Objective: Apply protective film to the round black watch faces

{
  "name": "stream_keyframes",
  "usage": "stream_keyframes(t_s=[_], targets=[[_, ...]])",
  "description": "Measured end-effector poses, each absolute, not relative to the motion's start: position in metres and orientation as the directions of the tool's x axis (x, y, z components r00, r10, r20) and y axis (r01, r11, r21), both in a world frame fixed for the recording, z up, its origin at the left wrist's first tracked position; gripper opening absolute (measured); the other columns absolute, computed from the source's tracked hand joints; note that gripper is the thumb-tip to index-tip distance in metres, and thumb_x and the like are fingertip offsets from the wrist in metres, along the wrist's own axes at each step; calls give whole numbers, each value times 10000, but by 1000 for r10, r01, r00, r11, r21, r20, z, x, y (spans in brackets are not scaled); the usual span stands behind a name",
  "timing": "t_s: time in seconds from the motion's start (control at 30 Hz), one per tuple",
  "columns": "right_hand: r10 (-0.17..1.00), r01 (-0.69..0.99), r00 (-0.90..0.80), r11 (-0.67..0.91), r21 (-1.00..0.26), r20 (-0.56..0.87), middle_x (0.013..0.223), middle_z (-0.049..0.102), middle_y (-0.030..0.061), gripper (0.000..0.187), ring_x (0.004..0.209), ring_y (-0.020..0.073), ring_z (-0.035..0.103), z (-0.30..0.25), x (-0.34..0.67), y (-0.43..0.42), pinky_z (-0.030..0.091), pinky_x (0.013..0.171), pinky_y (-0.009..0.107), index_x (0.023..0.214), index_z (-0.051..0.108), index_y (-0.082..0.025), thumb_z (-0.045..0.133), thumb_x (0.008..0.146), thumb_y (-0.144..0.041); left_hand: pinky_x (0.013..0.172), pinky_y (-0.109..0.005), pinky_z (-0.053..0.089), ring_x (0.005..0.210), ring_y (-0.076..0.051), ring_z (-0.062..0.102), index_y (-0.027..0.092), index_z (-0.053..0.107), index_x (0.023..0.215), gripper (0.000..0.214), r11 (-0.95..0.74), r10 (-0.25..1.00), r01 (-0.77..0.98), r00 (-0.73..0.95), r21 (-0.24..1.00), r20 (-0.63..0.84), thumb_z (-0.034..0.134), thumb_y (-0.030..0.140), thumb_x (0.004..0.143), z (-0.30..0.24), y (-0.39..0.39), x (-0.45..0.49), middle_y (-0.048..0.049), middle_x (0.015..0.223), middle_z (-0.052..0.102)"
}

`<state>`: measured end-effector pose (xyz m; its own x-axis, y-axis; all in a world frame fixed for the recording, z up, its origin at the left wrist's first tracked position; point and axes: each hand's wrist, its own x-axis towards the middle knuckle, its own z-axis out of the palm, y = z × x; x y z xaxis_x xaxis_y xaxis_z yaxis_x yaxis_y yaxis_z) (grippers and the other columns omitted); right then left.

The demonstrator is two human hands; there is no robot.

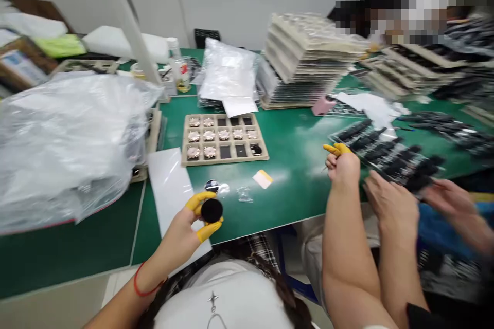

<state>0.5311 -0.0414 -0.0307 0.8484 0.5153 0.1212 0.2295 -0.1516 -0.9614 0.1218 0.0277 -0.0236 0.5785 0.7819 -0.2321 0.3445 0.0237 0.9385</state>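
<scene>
"While the left hand has the black disc, which relation do we log first?"

"Disc to fingers. We see it pinched at its rim between the yellow-covered thumb and fingertip, broad face towards our camera. It lies at the right end of that hand, seen over the near part of the green table."

"Long axis?"

"None that we can find; the outline is round. We record the line of the pinch instead: roughly front to back, thumb on the near side, finger on the far side."

"Nearer hand?"

"The left, being in contact. The right hand is well apart, off to the right and farther from the table's near edge. We judge that gap to be what any two-handed handling of the disc would turn on."

"Pose of each?"

"Left: forearm slanting in from the lower left, wrist roughly in line with it. Right: forearm running away from us, fingers bent, yellow tips towards the left. Whether those tips pinch anything, we cannot tell. A co-worker's hand is just beside that forearm; we log it separately."

"Surroundings?"

"Just beyond the held disc, a second dark disc and a clear round piece lie on the table. Farther back we note a compartment tray, pale metallic rounds in several compartments."
</scene>
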Motion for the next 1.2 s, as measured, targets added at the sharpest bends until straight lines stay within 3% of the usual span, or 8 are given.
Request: stream_keyframes(t_s=[0.13,0.23,0.5,0.67,0.77,0.9,1.07,1.2], targets=[[794,-224,586,-31,-974,-160,790,681,75,391,468,100,457,-41,432,11,279,393,230,868,669,-187,457,789,-506,790,-279,486,814,-142,605,207,471,1182,456,65,781,239,592,969,-198,653,260,767,-26,28,117,-11,875,646],[882,-316,440,-28,-948,-172,678,667,67,432,591,157,576,-53,365,13,437,498,264,725,697,-185,500,775,-566,790,-270,480,822,-137,599,210,478,1174,446,88,818,194,545,977,-182,659,242,768,-36,32,103,-14,905,638],[949,-43,-168,-279,-959,-268,618,607,14,334,545,135,549,-79,288,4,468,511,258,741,636,-185,693,727,-514,770,-271,478,826,-139,593,205,476,1163,485,130,933,272,291,954,-210,694,255,732,-76,43,42,-25,986,603],[956,252,-250,219,-942,156,972,643,63,239,864,159,604,-62,269,-4,496,735,288,790,586,-203,430,941,-300,822,-277,474,860,-147,620,218,474,1204,497,170,873,215,419,962,-248,689,265,759,-67,33,42,-16,957,643],[781,357,-466,595,-720,415,1052,658,78,224,823,150,612,-54,257,-7,481,687,270,1081,564,-229,388,943,-215,827,-256,471,909,-148,611,217,483,1213,476,107,853,203,484,973,-195,667,241,775,-58,29,48,-20,1006,646],[563,418,-711,820,-391,420,870,701,54,330,602,144,530,-54,243,-7,394,514,253,1253,484,-203,401,935,-228,799,-237,473,873,-138,617,206,508,1173,435,43,818,229,551,973,-166,605,123,757,-53,27,53,-8,982,653],[607,510,-672,794,-329,424,752,690,31,402,558,144,523,-65,247,0,372,484,257,1313,445,-199,408,912,-196,809,-248,478,890,-147,612,225,530,1144,380,23,809,263,562,965,-172,632,195,779,-53,24,54,4,994,652],[832,587,-425,553,-592,357,809,699,46,453,576,143,554,-79,263,5,429,520,260,1345,441,-206,437,893,-236,820,-257,492,901,-150,618,214,528,1150,410,110,814,206,543,972,-207,678,269,773,-58,23,53,-15,1030,643]])
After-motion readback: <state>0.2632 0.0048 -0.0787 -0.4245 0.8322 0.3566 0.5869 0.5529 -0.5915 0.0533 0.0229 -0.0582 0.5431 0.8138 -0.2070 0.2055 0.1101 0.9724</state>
